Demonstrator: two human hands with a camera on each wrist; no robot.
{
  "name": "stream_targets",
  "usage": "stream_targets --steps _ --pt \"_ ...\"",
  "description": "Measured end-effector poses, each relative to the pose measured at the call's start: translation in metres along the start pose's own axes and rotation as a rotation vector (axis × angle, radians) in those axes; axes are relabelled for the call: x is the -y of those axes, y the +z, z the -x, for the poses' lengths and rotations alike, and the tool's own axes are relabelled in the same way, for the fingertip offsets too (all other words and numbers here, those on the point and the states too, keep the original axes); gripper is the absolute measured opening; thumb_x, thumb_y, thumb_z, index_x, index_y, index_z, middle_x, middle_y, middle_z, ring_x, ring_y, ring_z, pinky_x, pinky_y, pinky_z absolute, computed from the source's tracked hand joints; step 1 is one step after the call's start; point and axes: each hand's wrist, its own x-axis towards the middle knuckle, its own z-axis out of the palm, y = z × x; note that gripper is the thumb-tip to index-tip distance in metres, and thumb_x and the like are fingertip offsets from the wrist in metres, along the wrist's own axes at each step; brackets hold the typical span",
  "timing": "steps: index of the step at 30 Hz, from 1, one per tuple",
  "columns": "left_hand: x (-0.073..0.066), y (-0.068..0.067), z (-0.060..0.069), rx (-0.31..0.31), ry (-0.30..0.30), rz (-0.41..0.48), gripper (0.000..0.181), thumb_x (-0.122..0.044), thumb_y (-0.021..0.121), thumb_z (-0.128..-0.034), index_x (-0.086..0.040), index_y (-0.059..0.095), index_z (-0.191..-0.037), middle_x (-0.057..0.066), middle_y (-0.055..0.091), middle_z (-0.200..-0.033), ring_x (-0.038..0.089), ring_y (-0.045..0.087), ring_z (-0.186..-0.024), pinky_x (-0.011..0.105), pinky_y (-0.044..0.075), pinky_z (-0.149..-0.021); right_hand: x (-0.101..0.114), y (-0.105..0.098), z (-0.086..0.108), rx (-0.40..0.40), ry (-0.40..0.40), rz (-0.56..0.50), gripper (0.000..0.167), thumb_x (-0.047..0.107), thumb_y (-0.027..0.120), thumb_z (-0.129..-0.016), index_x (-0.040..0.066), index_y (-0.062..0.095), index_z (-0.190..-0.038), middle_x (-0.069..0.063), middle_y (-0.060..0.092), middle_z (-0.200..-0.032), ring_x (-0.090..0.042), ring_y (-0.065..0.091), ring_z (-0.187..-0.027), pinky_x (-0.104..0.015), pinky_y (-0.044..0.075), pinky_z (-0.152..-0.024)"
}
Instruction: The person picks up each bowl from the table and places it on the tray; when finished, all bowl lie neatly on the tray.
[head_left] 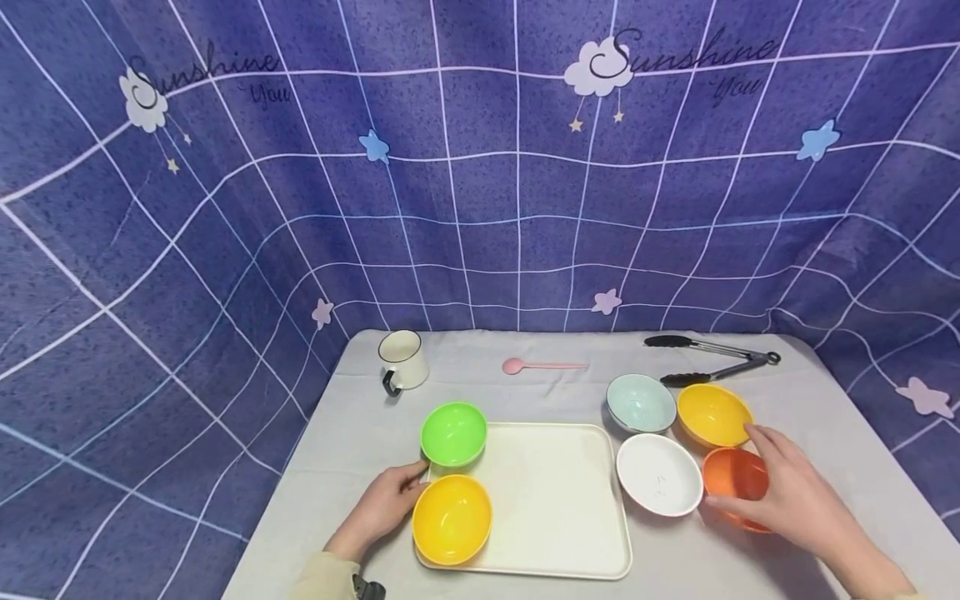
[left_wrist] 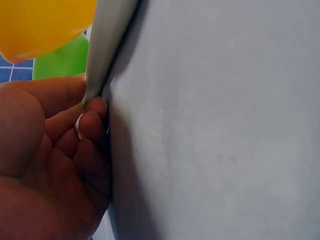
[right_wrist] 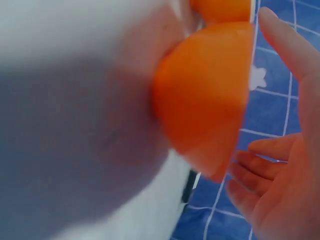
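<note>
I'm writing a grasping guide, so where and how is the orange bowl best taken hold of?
The orange bowl is probably best pinched at its rim, coming from above and the right, thumb inside, fingers outside. It sits upright with flared walls, leaving the thin edge exposed; the white bowl crowds its left and a yellow bowl its far side.

We find the white rectangular tray (head_left: 555,500) on the cloth-covered table (head_left: 322,467), with the green round bowl (head_left: 454,434) at its far-left corner and the yellow round bowl (head_left: 452,520) at its near-left corner. Right of the tray, we record the white round bowl (head_left: 658,475), then the orange round bowl (head_left: 723,479); behind these, respectively, the pale-blue round bowl (head_left: 641,404) and second yellow round bowl (head_left: 712,414). Further behind lie the black-and-metal tongs (head_left: 738,368). We note the pink spoon (head_left: 540,366) behind the tray, and the white cylindrical mug (head_left: 405,371) behind-left of the green bowl.
</note>
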Motion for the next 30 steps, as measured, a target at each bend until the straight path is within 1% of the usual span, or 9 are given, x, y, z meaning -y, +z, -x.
stream_targets --steps 3,6,10,13,18,26,30 --pt "0.000 -0.001 0.001 0.000 -0.002 0.007 0.053 -0.026 0.068 -0.1026 -0.002 0.057 -0.148 0.001 0.053 -0.077 0.017 0.049 -0.071 0.031 0.042 -0.062 -0.009 0.004 0.009 0.012 0.027 -0.017 0.126 0.059 0.100 -0.055 -0.015 0.047 -0.142 -0.038 0.048 -0.135 -0.057 0.048 -0.119 -0.076 0.040 -0.090" --pt "-0.002 -0.001 0.001 0.001 -0.008 0.011 0.054 -0.026 0.068 -0.1027 -0.002 0.056 -0.149 0.001 0.052 -0.077 0.018 0.049 -0.071 0.033 0.044 -0.066 -0.013 0.008 0.016 0.018 0.040 -0.028 0.122 0.057 0.100 -0.058 -0.017 0.049 -0.140 -0.040 0.050 -0.131 -0.057 0.051 -0.114 -0.075 0.041 -0.088" --pt "-0.004 -0.001 0.002 0.000 -0.004 0.002 0.054 -0.027 0.068 -0.1028 -0.002 0.055 -0.149 0.000 0.052 -0.075 0.017 0.049 -0.072 0.038 0.046 -0.075 -0.017 0.010 0.024 0.019 0.066 -0.030 0.123 0.054 0.099 -0.060 -0.018 0.044 -0.143 -0.039 0.048 -0.133 -0.057 0.050 -0.115 -0.076 0.041 -0.088" --pt "-0.005 -0.001 0.003 -0.002 0.012 -0.009 0.053 -0.026 0.067 -0.1029 -0.001 0.056 -0.149 0.000 0.051 -0.074 0.017 0.049 -0.071 0.039 0.046 -0.076 -0.018 0.010 0.028 0.025 0.074 -0.030 0.125 0.054 0.099 -0.061 -0.018 0.041 -0.146 -0.038 0.045 -0.135 -0.056 0.048 -0.116 -0.076 0.040 -0.088" --pt "-0.005 -0.002 0.003 -0.008 0.027 -0.017 0.053 -0.025 0.068 -0.1028 -0.001 0.056 -0.148 -0.001 0.050 -0.074 0.017 0.048 -0.070 0.038 0.045 -0.074 -0.019 0.013 0.030 0.018 0.068 -0.025 0.125 0.053 0.100 -0.059 -0.018 0.042 -0.144 -0.034 0.047 -0.133 -0.053 0.050 -0.113 -0.073 0.043 -0.087" --pt "-0.003 -0.001 0.002 -0.009 0.004 -0.010 0.054 -0.026 0.068 -0.1026 -0.002 0.056 -0.149 0.000 0.052 -0.076 0.017 0.049 -0.072 0.040 0.046 -0.076 -0.020 0.016 0.030 -0.005 0.068 -0.021 0.124 0.052 0.101 -0.056 -0.019 0.045 -0.140 -0.035 0.050 -0.128 -0.052 0.053 -0.108 -0.071 0.045 -0.085" --pt "-0.003 0.000 0.002 -0.006 0.004 -0.012 0.054 -0.027 0.068 -0.1027 -0.002 0.056 -0.149 0.000 0.052 -0.076 0.017 0.050 -0.073 0.041 0.046 -0.079 -0.021 0.017 0.030 -0.021 0.068 -0.020 0.123 0.051 0.102 -0.055 -0.019 0.046 -0.139 -0.034 0.051 -0.126 -0.051 0.054 -0.106 -0.069 0.046 -0.084"
